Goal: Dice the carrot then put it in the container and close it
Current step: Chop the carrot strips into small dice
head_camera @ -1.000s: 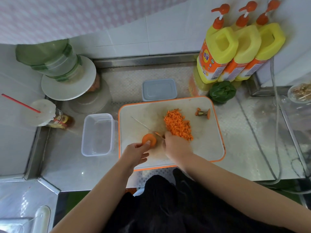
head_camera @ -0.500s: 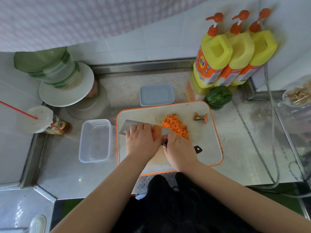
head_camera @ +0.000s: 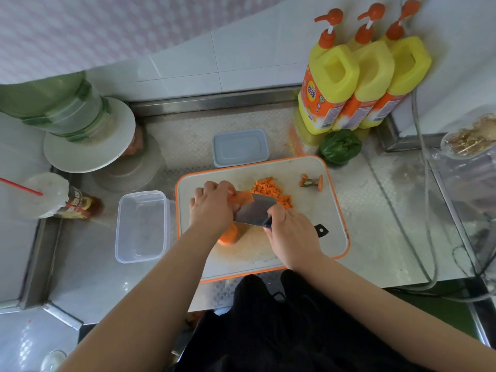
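Forearms reach in from the bottom edge over an orange-rimmed cutting board (head_camera: 332, 210). On it the right hand (head_camera: 291, 233) wraps the handle of a cleaver (head_camera: 253, 212), fingers clamped around it, blade laid against the carrot (head_camera: 236, 201). The left hand (head_camera: 212, 208) curls over that carrot, pinning it down; how much remains beneath the fingers is hard to judge. Just beyond the blade sits a pile of diced carrot (head_camera: 271, 190), with the trimmed stem end (head_camera: 311, 181) further right. Beside the board's left edge stands the clear container (head_camera: 142, 226), and its lid (head_camera: 240, 147) lies behind the board.
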Motion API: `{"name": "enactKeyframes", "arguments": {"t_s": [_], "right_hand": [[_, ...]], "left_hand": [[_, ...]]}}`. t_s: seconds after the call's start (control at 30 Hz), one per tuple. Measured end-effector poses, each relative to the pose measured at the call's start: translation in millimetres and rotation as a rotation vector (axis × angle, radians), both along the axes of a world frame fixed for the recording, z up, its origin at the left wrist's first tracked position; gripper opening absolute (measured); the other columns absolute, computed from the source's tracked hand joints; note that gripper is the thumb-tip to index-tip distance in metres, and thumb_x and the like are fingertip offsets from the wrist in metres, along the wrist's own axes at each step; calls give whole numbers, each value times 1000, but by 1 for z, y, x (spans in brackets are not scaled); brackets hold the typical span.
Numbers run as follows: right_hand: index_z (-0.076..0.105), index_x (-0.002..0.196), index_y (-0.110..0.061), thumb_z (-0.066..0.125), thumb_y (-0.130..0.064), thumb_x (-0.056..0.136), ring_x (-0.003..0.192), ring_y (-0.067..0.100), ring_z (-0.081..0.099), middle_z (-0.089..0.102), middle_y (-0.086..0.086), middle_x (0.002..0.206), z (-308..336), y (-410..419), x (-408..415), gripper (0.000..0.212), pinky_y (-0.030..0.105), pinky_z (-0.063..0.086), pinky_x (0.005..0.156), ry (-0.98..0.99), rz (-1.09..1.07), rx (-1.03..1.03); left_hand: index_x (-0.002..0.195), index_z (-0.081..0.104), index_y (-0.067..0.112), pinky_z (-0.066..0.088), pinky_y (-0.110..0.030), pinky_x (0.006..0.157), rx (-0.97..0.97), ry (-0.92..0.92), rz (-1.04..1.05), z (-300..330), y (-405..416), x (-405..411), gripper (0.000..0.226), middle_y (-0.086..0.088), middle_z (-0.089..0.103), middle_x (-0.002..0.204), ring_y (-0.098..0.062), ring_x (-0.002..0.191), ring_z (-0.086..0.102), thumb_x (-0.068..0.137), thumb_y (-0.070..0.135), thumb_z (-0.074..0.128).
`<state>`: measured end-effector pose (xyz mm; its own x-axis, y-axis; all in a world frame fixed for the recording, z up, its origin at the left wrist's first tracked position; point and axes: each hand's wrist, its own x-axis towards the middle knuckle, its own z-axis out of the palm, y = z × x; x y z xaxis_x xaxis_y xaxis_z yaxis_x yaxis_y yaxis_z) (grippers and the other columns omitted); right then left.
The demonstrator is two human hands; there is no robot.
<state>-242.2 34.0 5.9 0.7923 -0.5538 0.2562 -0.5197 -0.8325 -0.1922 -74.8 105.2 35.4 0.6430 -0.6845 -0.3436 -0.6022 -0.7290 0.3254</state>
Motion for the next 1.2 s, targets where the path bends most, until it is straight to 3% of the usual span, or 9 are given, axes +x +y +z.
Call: {"name": "enactKeyframes", "arguments": {"t_s": [0.17, 0.3, 0.5, 0.6, 0.77, 0.93, 1.07, 1.13, 1.2], "right_hand": [[60, 84, -5, 88, -12, 55, 50, 22, 54, 55, 1, 60, -2, -8, -13, 41, 28, 40, 44, 17, 51, -5], [53, 100, -7, 86, -10, 58, 57, 21, 59, 61, 0, 70, -6, -15, -21, 54, 30, 45, 47, 78, 110, 42], [59, 93, -8, 89, -16, 58, 53, 21, 57, 59, -1, 66, -3, -15, -22, 46, 29, 39, 46, 68, 145, 60], [56, 96, -10, 88, -18, 59, 54, 19, 58, 61, -2, 69, -4, -14, -26, 50, 29, 41, 46, 73, 137, 97], [52, 107, -12, 77, -25, 77, 59, 21, 63, 64, 0, 71, 1, -14, -35, 41, 31, 46, 47, 114, -19, 252], [45, 120, -23, 54, -38, 94, 80, 20, 65, 62, -6, 85, 16, -12, -24, 31, 33, 50, 66, 110, -289, 732], [47, 113, -26, 52, -41, 94, 79, 18, 61, 61, -7, 87, 15, -8, -14, 24, 34, 49, 71, 76, -283, 920], [48, 111, -26, 54, -42, 93, 80, 19, 61, 62, -5, 91, 11, -4, -11, 25, 36, 50, 74, 60, -296, 969], [48, 112, -25, 53, -42, 93, 81, 18, 61, 61, -4, 93, 8, 0, -10, 26, 38, 51, 74, 46, -317, 1008]], "left_hand": [[131, 54, 40, 18, -40, 114, 12, 63, -137, -6, -7, 23, 47, 8, 33, 151, -25, 139, 23, 87, 37, 67], [121, 61, 31, 28, -37, 105, 50, 137, -276, -10, -18, 41, 36, 7, 58, 127, -24, 123, 45, 86, 36, 70], [82, 61, 33, 46, -34, 86, -84, 293, -80, -22, -35, 65, 16, 7, 63, 92, -20, 97, 61, 85, 21, 71], [98, 67, 28, 41, -27, 80, -73, 258, 21, -36, -34, 74, 11, 8, 64, 102, -15, 97, 60, 92, 21, 63], [119, 65, 22, 43, -32, 98, -297, 147, 261, -49, -9, 79, 24, 0, 66, 121, -21, 114, 58, 98, 24, 54], [105, 55, 24, 40, -26, 80, -486, 233, 609, -27, 22, 32, 13, 1, 61, 107, -18, 95, 56, 101, 32, 47], [125, 50, 21, 48, -35, 92, -412, 639, 512, -40, 51, -7, 41, 0, 57, 122, -12, 99, 57, 91, 36, 66], [140, 37, 21, 44, -32, 91, -319, 675, 406, -47, 64, -22, 73, 0, 46, 132, -17, 110, 53, 81, 29, 79], [136, 34, 31, 46, -39, 95, -293, 619, 395, -54, 72, -34, 81, 2, 47, 128, -20, 111, 56, 73, 29, 86]]}}
